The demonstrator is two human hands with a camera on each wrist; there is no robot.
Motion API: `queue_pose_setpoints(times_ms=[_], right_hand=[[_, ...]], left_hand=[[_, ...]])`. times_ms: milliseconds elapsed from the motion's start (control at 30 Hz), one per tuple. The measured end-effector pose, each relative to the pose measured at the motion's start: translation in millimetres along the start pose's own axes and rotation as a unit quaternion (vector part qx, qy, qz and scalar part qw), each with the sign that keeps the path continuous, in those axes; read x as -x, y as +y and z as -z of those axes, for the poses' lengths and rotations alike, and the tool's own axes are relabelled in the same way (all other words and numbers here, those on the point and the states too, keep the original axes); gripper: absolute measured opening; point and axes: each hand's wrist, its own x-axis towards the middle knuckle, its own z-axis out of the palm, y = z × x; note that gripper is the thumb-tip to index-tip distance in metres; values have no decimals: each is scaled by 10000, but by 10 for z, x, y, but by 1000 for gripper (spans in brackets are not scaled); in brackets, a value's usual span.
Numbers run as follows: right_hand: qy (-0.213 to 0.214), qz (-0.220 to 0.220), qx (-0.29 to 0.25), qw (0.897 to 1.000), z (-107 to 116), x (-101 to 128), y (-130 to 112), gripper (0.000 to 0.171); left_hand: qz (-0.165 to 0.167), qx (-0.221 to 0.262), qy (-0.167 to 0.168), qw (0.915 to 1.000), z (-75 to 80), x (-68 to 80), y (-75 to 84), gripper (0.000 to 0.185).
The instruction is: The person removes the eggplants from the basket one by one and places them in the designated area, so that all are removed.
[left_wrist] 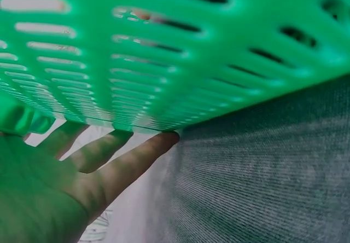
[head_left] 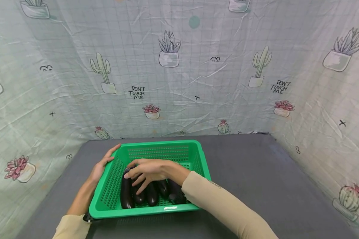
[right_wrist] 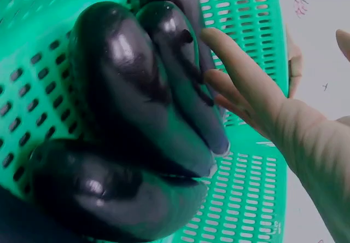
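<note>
Fingers of the right hand spread, holding nothing, eggplants beneath; left hand straight-fingered against basket (steadying?). Apparent step: reaching in; gripping calls for curling.

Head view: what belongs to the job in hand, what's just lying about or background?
Job, by the look of it: green basket; eggplants inside; left hand at the basket's side; right hand over the eggplants.
Background: patterned sheet; grey tabletop.
</note>
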Motion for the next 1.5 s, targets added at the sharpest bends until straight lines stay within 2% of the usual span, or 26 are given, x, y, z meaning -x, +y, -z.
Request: queue_pose_setpoints(times_ms=[200, 367, 533, 700, 800, 933, 1100, 1300, 1500], right_hand=[[-66, -201, -193, 9996, -38, -79, -35, 75], [-4, -407, -316, 9987, -78, -148, -21, 76], [94, -513, -379, 9979, -109, -204, -4, 75], [-33, -553, -498, 9972, -110, -241, 16, 73], [-178, -554, -569, 9967, -101, -253, 41, 72], [-273, -545, -694, 9957, -72, -265, 81, 70], [-315, -568, -888, 9939, -40, -290, 113, 68], [-285, -572, -988, 9931, -25, -325, 143, 64], [-405, -490, -762, 9951, -10, -349, 153, 60]], left_hand=[[14, 344, -184, 9992, 44, 24, -24, 56], [201, 15, -95, 9998, 35, 22, -8, 58], [319, 111, -258, 9991, 40, 31, 9, 60], [569, -499, 9, 9971, 62, 16, 31, 59], [663, -605, 30, 9960, 69, 3, 44, 60], [884, -250, -109, 9957, 66, 3, 64, 61], [1193, 130, -102, 9927, 54, 18, 104, 59], [1195, -60, -52, 9928, 39, -2, 101, 59], [1055, -120, -5, 9943, 36, -10, 92, 60]])
